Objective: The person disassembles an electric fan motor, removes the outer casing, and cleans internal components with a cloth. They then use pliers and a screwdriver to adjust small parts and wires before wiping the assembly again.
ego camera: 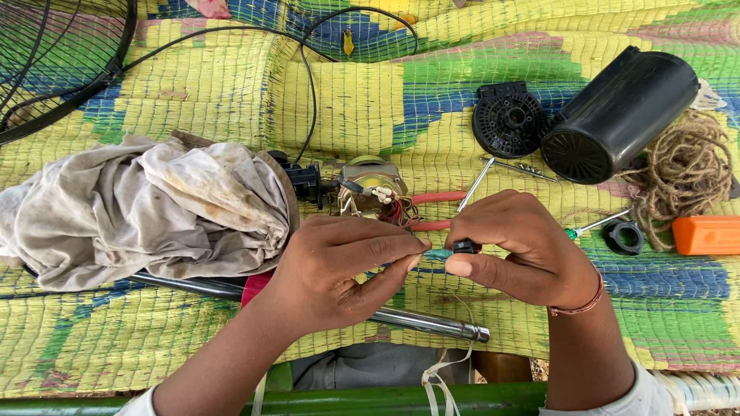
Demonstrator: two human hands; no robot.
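A small teal part (441,253) is pinched between the left hand (339,270) and right hand (524,250), above the mat (347,100). The motor (374,189) is left bare; its black cover (620,115) is set aside.

A crumpled cloth (146,208) is lying on the mat (347,100) left of the motor unit (370,189), while the cylindrical housing (617,115) is sitting far right, beside the round cover (507,118) and coiled twine (686,173).

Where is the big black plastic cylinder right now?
The big black plastic cylinder lies tilted at upper right on the woven mat, between a round black disc and tangled brown twine.
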